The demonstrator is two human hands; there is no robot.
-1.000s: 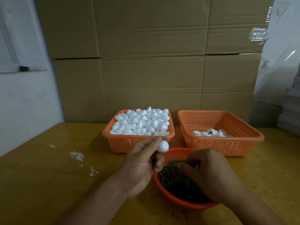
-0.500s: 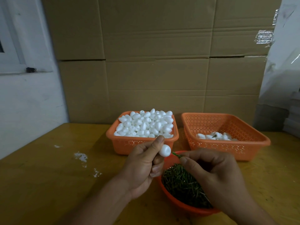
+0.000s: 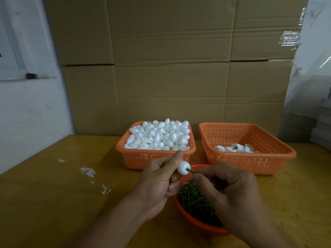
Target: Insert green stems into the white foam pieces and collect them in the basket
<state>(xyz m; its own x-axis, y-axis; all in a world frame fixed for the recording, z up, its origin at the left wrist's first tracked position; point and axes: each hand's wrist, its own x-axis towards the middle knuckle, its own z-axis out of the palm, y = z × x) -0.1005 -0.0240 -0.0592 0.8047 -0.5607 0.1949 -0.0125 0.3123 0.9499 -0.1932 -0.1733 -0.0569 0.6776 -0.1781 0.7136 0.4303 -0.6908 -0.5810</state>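
My left hand (image 3: 157,183) pinches a white foam piece (image 3: 183,168) between thumb and fingers, just above the rim of an orange bowl (image 3: 202,225) full of green stems (image 3: 194,199). My right hand (image 3: 231,190) pinches one green stem (image 3: 190,171), and its tip touches the foam piece's right side. An orange basket (image 3: 138,158) heaped with plain foam pieces (image 3: 159,136) stands behind the hands. To its right, a second orange basket (image 3: 250,161) holds several foam pieces (image 3: 234,148) with stems in them.
All of it rests on a yellow wooden table (image 3: 53,194) marked with white flecks (image 3: 87,171) at the left. Large cardboard boxes (image 3: 170,68) form a wall behind the baskets. A white wall (image 3: 26,104) stands at the left, and grey stacked material (image 3: 322,126) at the far right.
My right hand rose out of the bowl with one green stem and brought it left to the foam piece. My left hand kept holding the foam piece in place.
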